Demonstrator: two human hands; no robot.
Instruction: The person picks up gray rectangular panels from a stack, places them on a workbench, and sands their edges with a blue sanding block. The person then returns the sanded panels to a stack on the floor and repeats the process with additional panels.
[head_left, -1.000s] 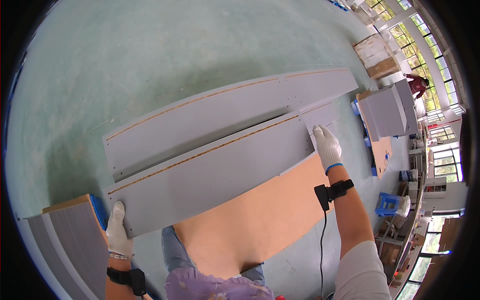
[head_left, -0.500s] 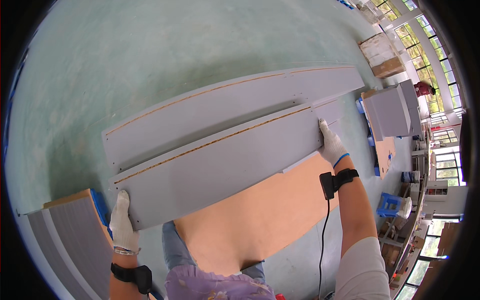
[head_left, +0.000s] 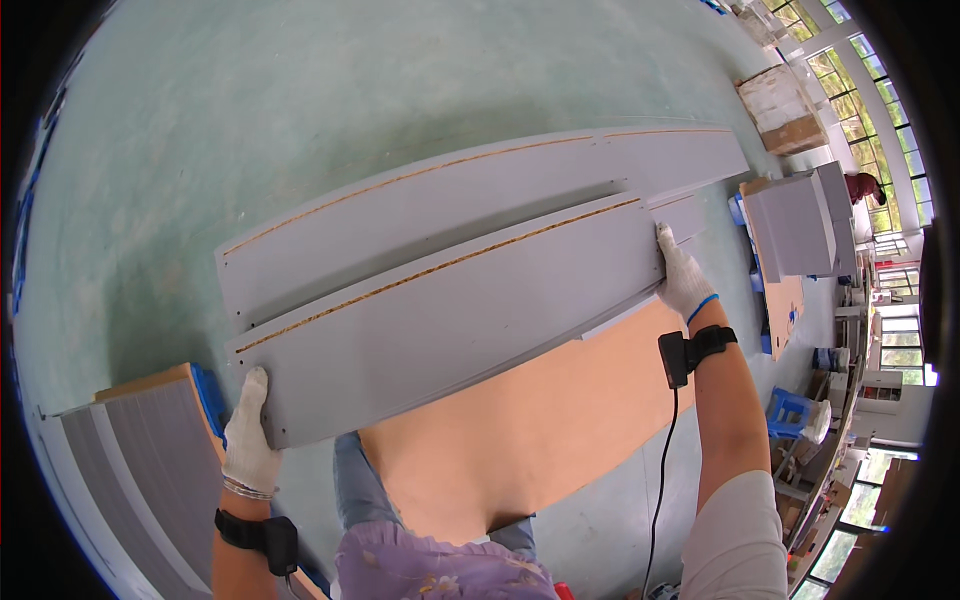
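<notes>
A long grey panel (head_left: 460,285) with a groove showing bare brown board along its far edge lies across in front of me, held at both ends. My left hand (head_left: 252,430), in a white knit glove, is closed on its left end, thumb on top and other fingers hidden beneath. My right hand (head_left: 684,276), gloved alike, grips the right end, its fingers partly hidden by the edge. Just beyond lies a second grey grooved panel (head_left: 420,195), partly covered by the held one. A bare brown board (head_left: 520,430) extends below the held panel toward my body.
Stacked grey panels (head_left: 165,450) with a blue edge stand at the near left. More grey panels (head_left: 795,225) rest on a support at the right. Beyond them are a blue stool (head_left: 790,412), a cluttered bench and windows. A black cable (head_left: 657,490) hangs from my right wrist device.
The whole view has shifted slightly. Relative to the far panel, the held panel has moved a little left and toward me, and the dark strip between them looks wider. Both hands keep their grip.
</notes>
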